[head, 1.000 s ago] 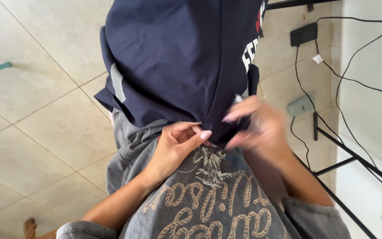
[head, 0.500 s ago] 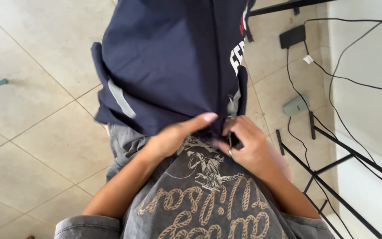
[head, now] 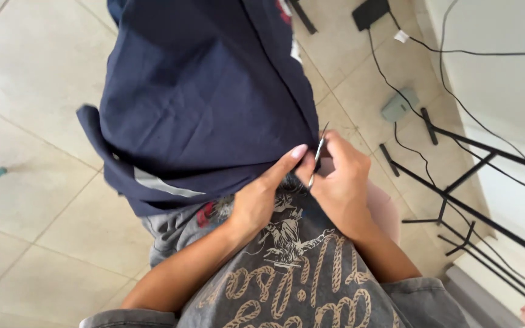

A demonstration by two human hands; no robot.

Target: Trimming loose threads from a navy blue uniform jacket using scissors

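Two bare hands are seen meeting at the lower hem of a dark navy cloth garment [head: 202,91], which hangs in front of the person and covers most of the upper half of the view. The left hand [head: 262,197] is pressed against the hem from below, its fingers stretched along the fabric edge and pinching it. The right hand [head: 341,182] is curled shut around small metal snips [head: 318,155], whose thin blades are held upright and point up at the hem, just beside the left fingertips. Whether the blades touch the cloth cannot be told. A pale grey reflective stripe [head: 165,184] is sewn across a lower flap of the garment, to the left of the hands. Below the hands, a grey printed shirt [head: 293,279] with rope-like tan lettering is worn by the person. Beige floor tiles [head: 25,91] lie underneath. Black cables [head: 457,51], a small grey box [head: 400,104] and a black metal frame [head: 475,161] are seen at the right.
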